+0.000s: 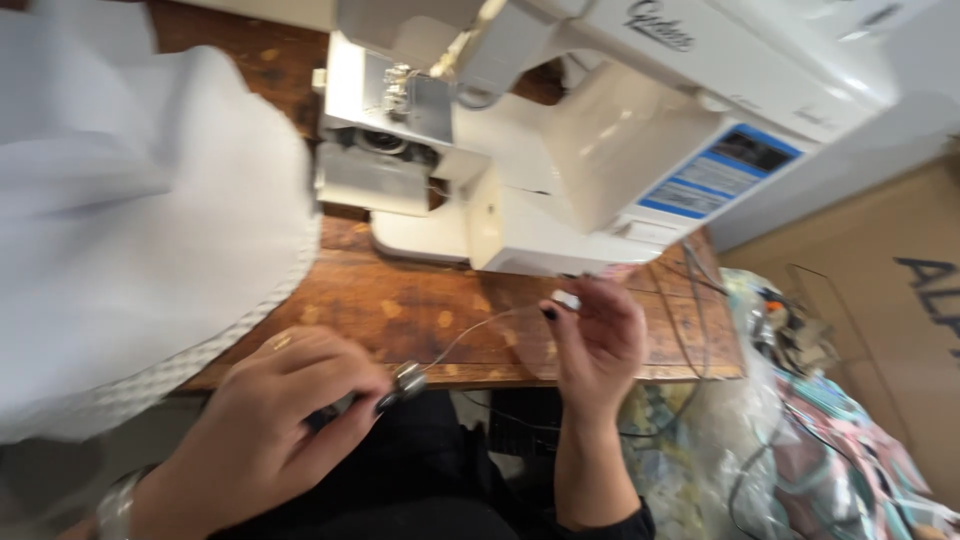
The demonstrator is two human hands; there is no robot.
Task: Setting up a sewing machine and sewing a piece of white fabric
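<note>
The person sits at a worn wooden table (400,305), both hands low at its near edge. The left hand (270,430) pinches a small silvery bobbin (408,379) between thumb and fingertips, the grip clenched on it just off the table's front edge. A fine thread (480,322) runs from the bobbin up and to the right, in a slack curve over the wood, to the right hand (598,335). That hand is raised with the fingers curled, the thread's end nipped between thumb and forefinger, so its grip is grasping the thread. The two hands are near each other but apart, with the thread spanning the gap.

Behind them a cream sewing machine (600,130) stands on the table, its needle end toward the left and a blue-and-white label on its front. White cloth (130,230) with a textured hem lies heaped over the table's left part, just beside the machine. A bracelet (118,505) shows on the left wrist. To the right of the table sit clear plastic bags (790,430) with cables and patterned fabric, and a cardboard box (880,300) beyond them.
</note>
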